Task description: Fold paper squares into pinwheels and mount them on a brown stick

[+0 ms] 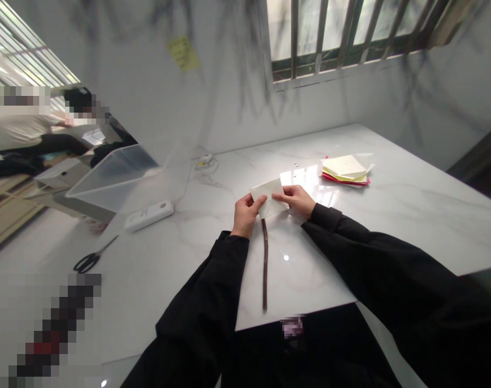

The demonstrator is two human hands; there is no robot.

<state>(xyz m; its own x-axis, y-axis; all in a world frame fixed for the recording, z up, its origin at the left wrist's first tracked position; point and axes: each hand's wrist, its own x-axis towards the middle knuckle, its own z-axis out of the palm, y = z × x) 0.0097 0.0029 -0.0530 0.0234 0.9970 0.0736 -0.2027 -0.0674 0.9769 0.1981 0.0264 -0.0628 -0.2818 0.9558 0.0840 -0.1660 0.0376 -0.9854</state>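
Observation:
Between both hands is a small cream-coloured envelope [274,188], its flap folds facing me. My left hand [246,213] pinches the envelope's left side, thumb on top. On the right side, my right hand [297,199] grips it the same way, its thumb pressed near the middle. The fingers behind the paper are hidden. A thin dark brown stick [265,264] lies on the table below the envelope and points toward me; its far end disappears under the paper, and I cannot tell whether the two touch.
A stack of cream, yellow and red paper [345,168] lies at the right. Black-handled scissors [92,260], a white power strip [149,215] and a clear plastic bin [116,175] are at the left. Beyond, two people sit. A yellow note [183,54] hangs on the wall.

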